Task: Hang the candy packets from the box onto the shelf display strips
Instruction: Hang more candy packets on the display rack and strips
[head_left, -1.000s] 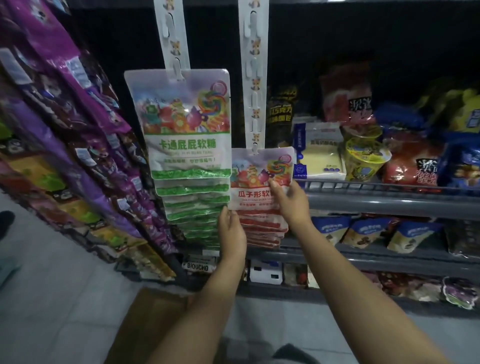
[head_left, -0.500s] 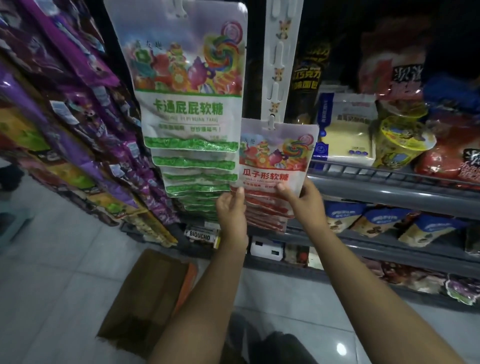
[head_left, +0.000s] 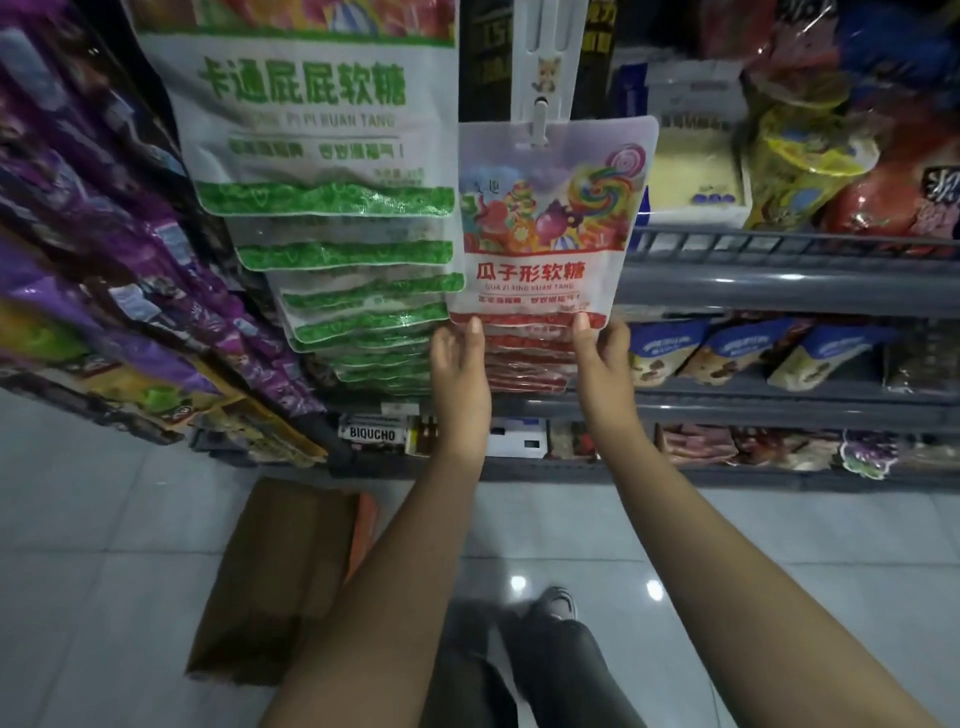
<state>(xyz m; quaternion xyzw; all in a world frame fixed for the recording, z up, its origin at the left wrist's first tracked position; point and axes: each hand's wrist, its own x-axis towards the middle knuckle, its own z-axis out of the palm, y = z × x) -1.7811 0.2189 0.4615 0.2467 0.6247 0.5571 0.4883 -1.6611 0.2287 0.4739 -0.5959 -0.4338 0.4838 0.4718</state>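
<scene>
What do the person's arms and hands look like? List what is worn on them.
Both forearms are bare up to the frame edge: no sleeves show. The left hand and the right hand wear no gloves, and no rings, watch or bracelet can be seen on the fingers or wrists. No markings are visible. Fingernails look short and unpainted.

A red-lettered candy packet (head_left: 545, 228) hangs at centre frame from a hook on the white display strip (head_left: 543, 78), which runs up out of the top edge. The left hand (head_left: 460, 358) pinches the packet's lower left corner and the right hand (head_left: 602, 353) pinches its lower right corner, thumbs on the front face. Beneath it a stack of red packets (head_left: 524, 364) hangs on the same strip. To the left, green-lettered candy packets (head_left: 322, 156) hang overlapping down a neighbouring column. A brown cardboard box (head_left: 275, 577) lies on the tiled floor (head_left: 93, 545) at lower left. Grey shelves (head_left: 779, 280) with snack bags fill the right side.
</scene>
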